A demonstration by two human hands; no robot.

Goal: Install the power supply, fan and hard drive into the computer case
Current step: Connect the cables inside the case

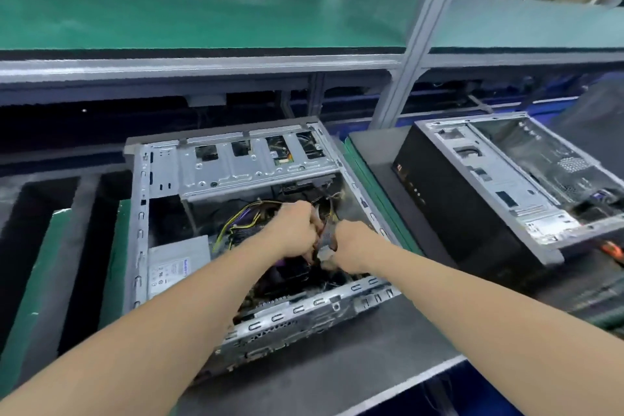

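The left hand point(297, 230) and right hand point(351, 246) are both gripping a cable bundle point(326, 238) inside the open computer case point(162, 165), which is lying near the front edge of the worktop point(354, 358). The power supply point(179, 262) is sitting in the case's near-left corner. A second case point(472, 186) is lying further right.

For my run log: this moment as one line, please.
stage: cable work in computer case | left hand: grips cable bundle | right hand: grips cable bundle | power supply: inside case | second case: at right
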